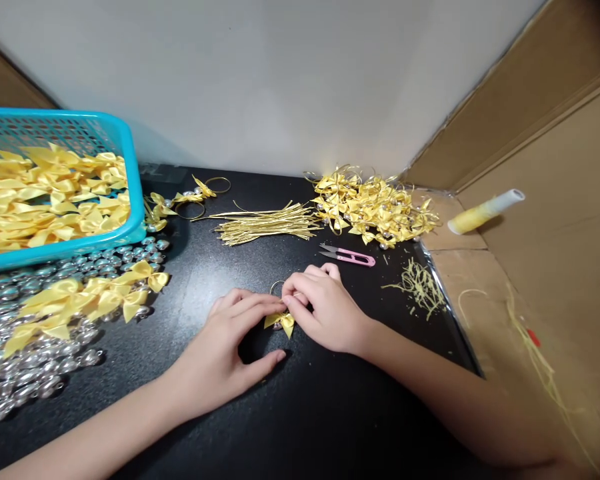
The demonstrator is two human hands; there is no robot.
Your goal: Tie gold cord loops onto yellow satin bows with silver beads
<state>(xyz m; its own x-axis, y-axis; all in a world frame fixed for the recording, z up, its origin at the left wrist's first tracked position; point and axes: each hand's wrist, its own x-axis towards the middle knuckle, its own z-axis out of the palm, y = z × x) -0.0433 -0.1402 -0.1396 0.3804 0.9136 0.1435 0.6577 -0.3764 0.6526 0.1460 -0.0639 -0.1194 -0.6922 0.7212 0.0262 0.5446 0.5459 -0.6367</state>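
Observation:
A yellow ribbon bow [286, 323] with a silver bell-like bead under it lies on the black table in front of me. A thin gold cord loop [276, 285] rises from behind the bow. My left hand [230, 337] lies on its side, fingers stretched out and thumb spread away. Its fingertips press at the top of the bow. From the right, my right hand [325, 307] pinches at the cord just above the bow; the exact contact is hidden by the fingers. Pink thread snips [349, 255] lie beyond my right hand.
A turquoise basket [135, 180] of yellow bows stands at left, near silver beads [45, 367] and loose bows [95, 300]. Gold cords [270, 225] lie at the back, beside a pile of corded bows [375, 207]. Thread scraps [423, 290] and a thread spool [485, 212] are at right.

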